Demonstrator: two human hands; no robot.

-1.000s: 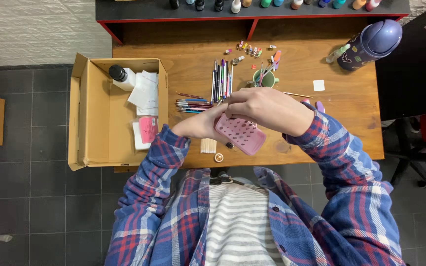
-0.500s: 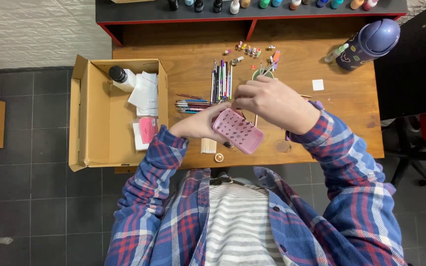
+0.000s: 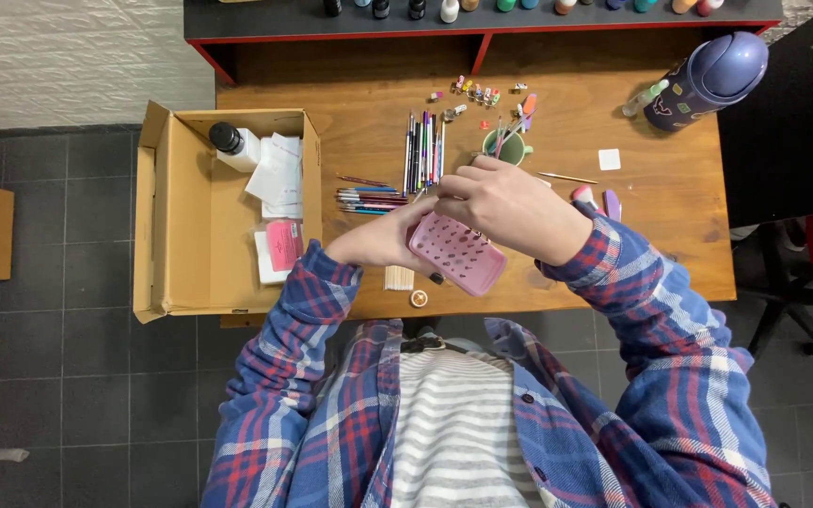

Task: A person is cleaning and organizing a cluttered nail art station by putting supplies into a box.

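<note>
currently left hand [image 3: 378, 246] cradles the pink phone case [image 3: 456, 253], fingers wrapped underneath. right hand [image 3: 510, 209] pinches closed above its upper edge; contents indiscernible. case probably light, flexible; grip by side edges.

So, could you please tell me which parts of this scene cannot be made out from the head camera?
- Right hand: its fingertips curl under, so anything pinched there is hidden.
- Pink case: the far end sits behind the left hand; its small marks are too tiny to read.
- Bottles on the shelf: cut off by the top edge.
- Green mug: partly behind the right hand.
</note>
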